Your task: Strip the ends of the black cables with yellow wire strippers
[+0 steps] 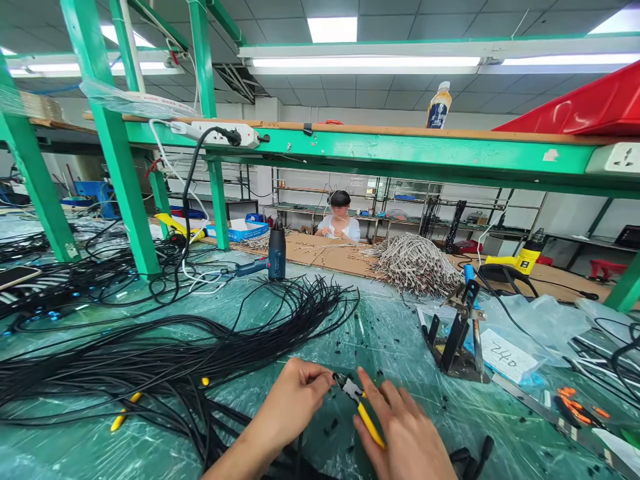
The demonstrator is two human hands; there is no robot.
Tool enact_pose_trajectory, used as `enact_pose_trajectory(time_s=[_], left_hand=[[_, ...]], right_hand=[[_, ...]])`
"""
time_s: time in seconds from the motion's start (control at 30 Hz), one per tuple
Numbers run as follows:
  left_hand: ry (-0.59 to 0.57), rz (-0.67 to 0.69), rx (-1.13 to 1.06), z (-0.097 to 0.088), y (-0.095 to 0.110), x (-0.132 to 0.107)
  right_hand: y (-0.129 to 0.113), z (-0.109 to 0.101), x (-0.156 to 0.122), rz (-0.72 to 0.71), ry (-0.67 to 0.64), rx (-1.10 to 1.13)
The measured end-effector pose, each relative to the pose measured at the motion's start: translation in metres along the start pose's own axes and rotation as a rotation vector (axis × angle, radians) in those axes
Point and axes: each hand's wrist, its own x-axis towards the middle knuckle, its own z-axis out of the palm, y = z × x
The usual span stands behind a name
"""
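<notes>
My left hand (297, 403) is closed in a pinch on a thin black cable (299, 445), most of it hidden by the fingers. Its tip meets the jaws of the cutting pliers (351, 389), which have yellow handles. Wrapped round those handles is my right hand (403, 427), with the index finger stretched along the tool. A thick bundle of black cables (240, 340) spreads across the green bench top (395, 347) left of and beyond my hands. Small black scraps lie scattered around the pliers.
A dark heat gun (277, 250) stands behind the bundle. On the right are a metal stand (457, 333), a paper marked 740 (505, 353) and orange-handled tools (575, 407). Beyond lies a pile of white cables (417, 263); a person (340, 223) sits farther back. A green shelf beam (380, 145) crosses overhead.
</notes>
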Motion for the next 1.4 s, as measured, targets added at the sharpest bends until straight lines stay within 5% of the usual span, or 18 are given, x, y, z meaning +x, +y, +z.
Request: enact_pose_trajectory(time_s=[0.33, 0.5, 0.6, 0.8, 1.0, 1.1, 1.2, 1.4], left_hand=[[0.0, -0.002, -0.232, 0.002, 0.003, 0.0], [-0.025, 0.019, -0.343, 0.001, 0.003, 0.001], [-0.014, 0.023, -0.313, 0.003, 0.004, 0.0], [0.017, 0.019, -0.211, 0.008, 0.003, -0.001], [-0.048, -0.068, -0.346, 0.011, 0.002, -0.001], [-0.113, -0.208, -0.464, 0.01, 0.001, -0.001], [-0.099, -0.204, -0.499, 0.009, 0.0, -0.001], [-0.096, -0.061, -0.534, 0.011, 0.002, -0.002]], right_hand=[[-0.012, -0.02, 0.006, 0.132, -0.192, 0.93], [-0.017, -0.026, 0.007, 0.313, -0.421, 1.35], [-0.015, -0.019, 0.005, 0.25, -0.341, 1.182], [-0.009, -0.006, 0.001, 0.142, 0.056, 0.182], [-0.011, -0.014, 0.002, 0.051, 0.126, -0.071], [-0.012, -0.012, 0.003, 0.032, 0.102, -0.087], [-0.01, -0.005, 0.002, 0.064, 0.06, 0.046], [-0.006, -0.01, 0.005, 0.131, -0.109, 0.677]])
